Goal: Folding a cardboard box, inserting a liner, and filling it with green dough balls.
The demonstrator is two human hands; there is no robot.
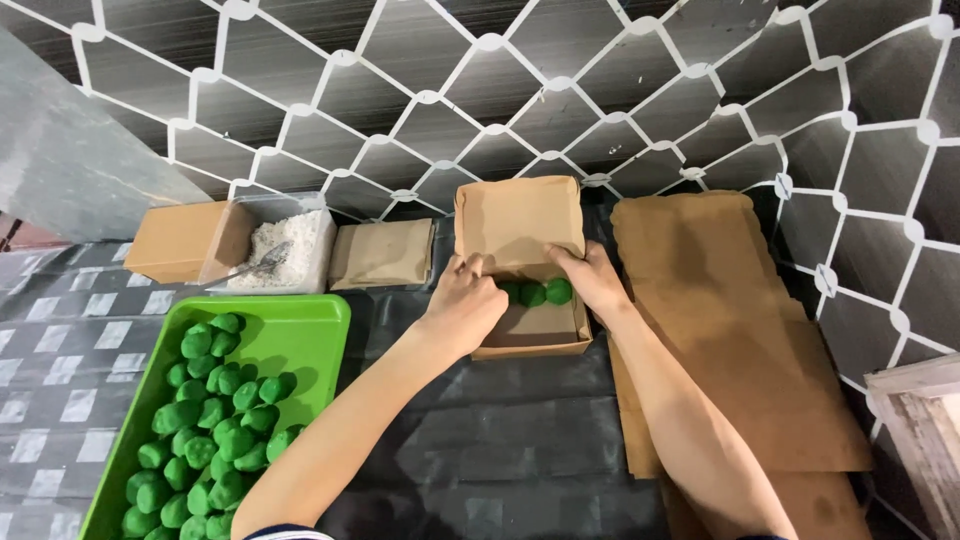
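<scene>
Your two hands meet inside an open brown cardboard box [527, 335] at the middle of the dark table [500, 450], near its back edge against the diamond-patterned wall [640, 110]. Your left hand [462, 305] curls over one end of a short row of green balls [545, 292] lying in the box, fingers bent around one ball, while your right hand [592, 280] rests loosely against the ball at the other end. The balls look soft and light, likely to dent if pinched, so cradle each from the sides with your fingertips. A green tray [300, 325] heaped with more balls sits at the front left corner; a tub of white flakes [290, 245] with a spoon, folded boxes [382, 255] and flat cardboard sheets [720, 330] surround it.
</scene>
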